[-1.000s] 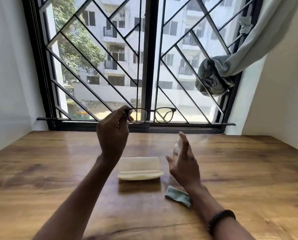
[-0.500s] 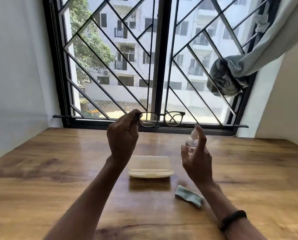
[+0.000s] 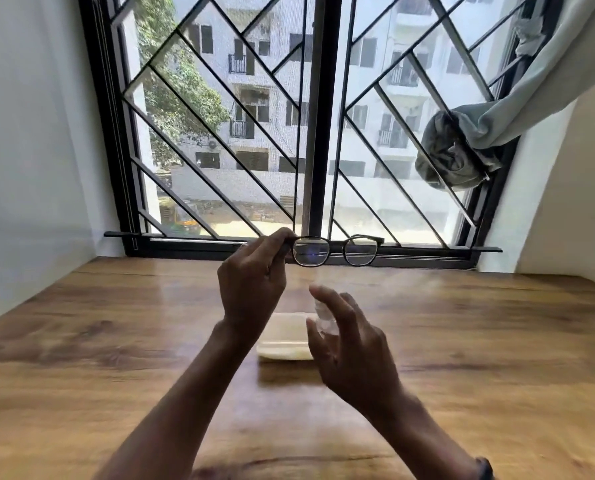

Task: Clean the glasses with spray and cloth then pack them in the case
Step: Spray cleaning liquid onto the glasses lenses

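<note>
Left hand pinches the glasses by the frame's left-side end, lenses upright and level in front of the window sill, well above the counter; right hand curls round a small clear spray bottle, index finger lifted over its top, below and near the glasses. The bottle is blurred; a pale yellow case lies on the counter between the wrists, partly hidden by the right hand; a grey curtain hangs knotted at the right of the window, against the black grille.

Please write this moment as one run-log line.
left hand: pinches glasses, raised | right hand: holds spray bottle | case: on table
</note>
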`<state>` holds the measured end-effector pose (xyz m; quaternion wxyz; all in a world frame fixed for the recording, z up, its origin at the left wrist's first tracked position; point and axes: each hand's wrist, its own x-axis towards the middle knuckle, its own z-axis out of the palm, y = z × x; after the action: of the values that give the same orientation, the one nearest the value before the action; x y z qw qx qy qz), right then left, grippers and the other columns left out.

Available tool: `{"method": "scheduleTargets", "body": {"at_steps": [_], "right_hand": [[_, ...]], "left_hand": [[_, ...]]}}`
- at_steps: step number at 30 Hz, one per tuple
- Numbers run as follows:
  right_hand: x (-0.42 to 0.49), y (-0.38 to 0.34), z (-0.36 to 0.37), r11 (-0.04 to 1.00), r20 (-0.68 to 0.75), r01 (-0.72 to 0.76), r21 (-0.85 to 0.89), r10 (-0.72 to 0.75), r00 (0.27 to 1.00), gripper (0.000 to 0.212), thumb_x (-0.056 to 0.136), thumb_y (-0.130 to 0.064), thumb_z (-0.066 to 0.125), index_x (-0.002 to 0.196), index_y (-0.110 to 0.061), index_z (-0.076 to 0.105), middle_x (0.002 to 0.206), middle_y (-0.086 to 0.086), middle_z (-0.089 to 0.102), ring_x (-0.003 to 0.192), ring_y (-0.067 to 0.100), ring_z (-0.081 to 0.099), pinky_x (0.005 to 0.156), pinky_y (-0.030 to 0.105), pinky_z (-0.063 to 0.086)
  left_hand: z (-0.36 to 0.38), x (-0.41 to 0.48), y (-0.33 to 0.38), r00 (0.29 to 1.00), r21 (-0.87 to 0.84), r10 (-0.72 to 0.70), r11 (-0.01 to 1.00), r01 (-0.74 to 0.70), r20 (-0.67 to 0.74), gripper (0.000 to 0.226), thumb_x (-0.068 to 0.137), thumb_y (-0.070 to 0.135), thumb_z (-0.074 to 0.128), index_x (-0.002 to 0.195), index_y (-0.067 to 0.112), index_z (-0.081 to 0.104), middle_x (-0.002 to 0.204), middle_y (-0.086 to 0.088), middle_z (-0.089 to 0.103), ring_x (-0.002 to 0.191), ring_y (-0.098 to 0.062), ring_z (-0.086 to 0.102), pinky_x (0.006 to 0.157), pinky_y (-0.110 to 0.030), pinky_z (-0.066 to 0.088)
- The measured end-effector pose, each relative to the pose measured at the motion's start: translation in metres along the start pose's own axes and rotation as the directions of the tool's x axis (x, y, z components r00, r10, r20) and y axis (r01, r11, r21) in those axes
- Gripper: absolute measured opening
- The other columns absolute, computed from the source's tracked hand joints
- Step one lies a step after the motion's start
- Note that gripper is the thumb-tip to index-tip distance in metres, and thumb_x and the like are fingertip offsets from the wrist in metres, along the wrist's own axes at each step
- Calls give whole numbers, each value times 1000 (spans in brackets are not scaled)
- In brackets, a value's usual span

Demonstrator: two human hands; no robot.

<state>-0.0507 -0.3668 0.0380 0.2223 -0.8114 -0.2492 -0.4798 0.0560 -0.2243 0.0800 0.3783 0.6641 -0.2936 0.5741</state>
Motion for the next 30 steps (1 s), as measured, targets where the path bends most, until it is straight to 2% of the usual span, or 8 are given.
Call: {"method": "scheduleTargets", "body": {"at_steps": [6, 16, 21, 23, 26, 27, 30], "right_hand": [[4, -4, -5, 1000, -27, -13, -3, 13, 1000, 60, 97, -20, 59, 145, -35, 26, 104, 8, 64, 64, 20, 63, 45, 37, 54], [6, -5, -10, 1000, -64, -26, 13, 26, 998, 60, 95, -19, 61, 142, -33, 27, 111, 9, 65, 89, 12, 63, 53, 32, 57], [4, -1, -11, 1000, -76, -22, 3, 22, 997, 62, 95, -21, 62, 145, -35, 28, 109, 8, 66, 84, 14, 66, 54, 34, 58], [5, 5, -13, 998, -123, -62, -5, 61, 991, 60, 95, -22, 61, 145, -33, 30, 108, 9, 67, 78, 11, 64, 57, 28, 57], [4, 16, -20, 992, -195, -129, 2, 127, 973, 56, 96, -23, 59, 144, -26, 32, 110, 13, 69, 80, -1, 56, 70, 5, 46], [4, 20, -22, 988, -208, -151, 5, 149, 967, 55, 96, -24, 58, 144, -27, 32, 111, 13, 69, 81, 0, 56, 73, 0, 42], [3, 25, -27, 981, -209, -195, 9, 193, 959, 55, 96, -27, 57, 143, -33, 30, 114, 11, 70, 79, -2, 54, 72, -3, 38]], "left_hand": [[2, -3, 3, 999, 8, 21, 1000, -21, 28, 21, 100, 17, 62, 112, 9, 77, 90, -5, 80, 74, -20, 74, 59, -36, 59], [5, -8, 3, 998, 11, 29, 1000, -30, 53, 21, 98, 17, 64, 113, 10, 77, 90, -5, 80, 74, -23, 75, 60, -35, 59], [4, -7, 3, 999, 7, 11, 1000, -11, 38, 23, 99, 18, 60, 112, 11, 77, 91, -4, 80, 76, -23, 75, 61, -38, 60], [4, -6, 1, 1000, -11, -16, 1000, 17, 21, 21, 97, 15, 62, 111, 11, 77, 88, -4, 80, 73, -23, 75, 60, -39, 59], [3, -5, -5, 998, -24, -71, 997, 71, 3, 21, 96, 15, 62, 112, 14, 77, 87, -4, 80, 71, -24, 75, 58, -40, 59], [3, -4, -6, 997, -24, -79, 997, 79, 1, 21, 97, 16, 62, 111, 14, 77, 86, -4, 80, 70, -24, 75, 58, -40, 59], [1, -2, -7, 996, -24, -90, 996, 90, -1, 20, 96, 15, 62, 108, 15, 77, 81, -2, 78, 68, -23, 73, 57, -40, 57]]}}
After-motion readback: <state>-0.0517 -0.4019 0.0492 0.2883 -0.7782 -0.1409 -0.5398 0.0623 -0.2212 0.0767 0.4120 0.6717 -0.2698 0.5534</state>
